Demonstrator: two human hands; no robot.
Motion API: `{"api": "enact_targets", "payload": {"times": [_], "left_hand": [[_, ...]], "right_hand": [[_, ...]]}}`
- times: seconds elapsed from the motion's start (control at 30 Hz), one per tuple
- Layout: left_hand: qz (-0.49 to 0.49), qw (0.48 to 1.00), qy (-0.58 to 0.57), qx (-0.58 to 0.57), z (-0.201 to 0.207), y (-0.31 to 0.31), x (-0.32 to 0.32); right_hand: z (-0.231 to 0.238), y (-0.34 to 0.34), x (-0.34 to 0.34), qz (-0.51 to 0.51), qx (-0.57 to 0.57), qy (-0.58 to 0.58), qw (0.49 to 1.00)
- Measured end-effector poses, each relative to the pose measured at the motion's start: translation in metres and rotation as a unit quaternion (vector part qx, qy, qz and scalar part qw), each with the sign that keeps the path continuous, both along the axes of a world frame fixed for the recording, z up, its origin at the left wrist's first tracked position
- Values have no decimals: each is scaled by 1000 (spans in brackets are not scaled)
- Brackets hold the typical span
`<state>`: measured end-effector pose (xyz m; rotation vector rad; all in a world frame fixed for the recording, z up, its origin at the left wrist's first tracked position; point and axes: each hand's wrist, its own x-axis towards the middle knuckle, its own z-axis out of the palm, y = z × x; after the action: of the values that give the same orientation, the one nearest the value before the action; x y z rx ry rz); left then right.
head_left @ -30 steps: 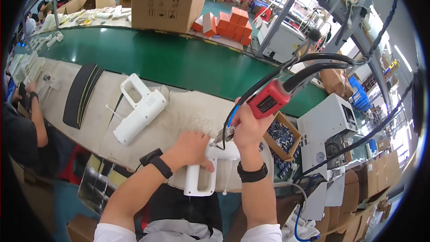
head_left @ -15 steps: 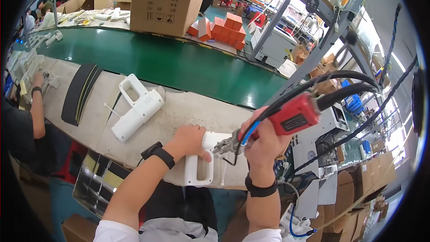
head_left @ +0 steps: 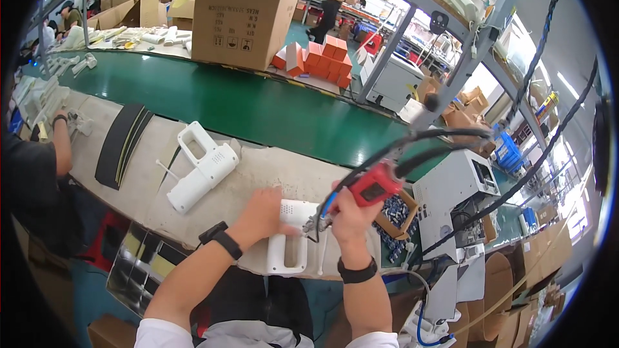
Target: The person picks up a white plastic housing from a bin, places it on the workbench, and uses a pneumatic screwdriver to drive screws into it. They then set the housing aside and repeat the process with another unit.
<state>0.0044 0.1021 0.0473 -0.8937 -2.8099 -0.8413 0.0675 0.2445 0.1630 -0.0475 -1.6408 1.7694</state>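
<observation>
A white plastic housing (head_left: 275,255) with a looped handle lies on the worktable in front of me. My left hand (head_left: 258,214), somewhat blurred, presses on its left side, with the fingers on the body and the thumb by the handle. My right hand (head_left: 353,218) is wrapped round a red power screwdriver (head_left: 376,182) with black cables and a blue tube. Its metal nose tilts down at the housing beside my left thumb; whether the tip touches is hard to see. To the left lies a second white housing (head_left: 205,177) of like shape with a thin cord.
Dark curved foam strips (head_left: 119,145) lie at left, near a co-worker's arm (head_left: 62,145). A green conveyor belt (head_left: 245,103) runs behind the table, with a large carton (head_left: 242,13) and orange boxes (head_left: 319,58) beyond. At right are a box of small parts (head_left: 396,219) and a grey machine (head_left: 445,200).
My right hand has brought the screwdriver left and lower, uncovering the box of small parts. My left hand stays on the housing. The whole view has shifted slightly.
</observation>
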Motion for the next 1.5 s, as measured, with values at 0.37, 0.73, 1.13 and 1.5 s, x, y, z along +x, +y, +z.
{"api": "enact_targets", "payload": {"times": [0.37,0.73,1.13,1.5], "left_hand": [[-18,976,-216,-9,-7,-16,8],[-18,966,-258,-10,-8,-17,7],[-3,977,-210,30,-14,-10,9],[50,984,-169,23,-22,0,17]], "right_hand": [[54,-13,-17,17,-103,120,987],[25,-27,-47,29,-48,48,997],[2,-37,-54,17,6,18,1000],[29,-27,-18,96,-30,90,991]]}}
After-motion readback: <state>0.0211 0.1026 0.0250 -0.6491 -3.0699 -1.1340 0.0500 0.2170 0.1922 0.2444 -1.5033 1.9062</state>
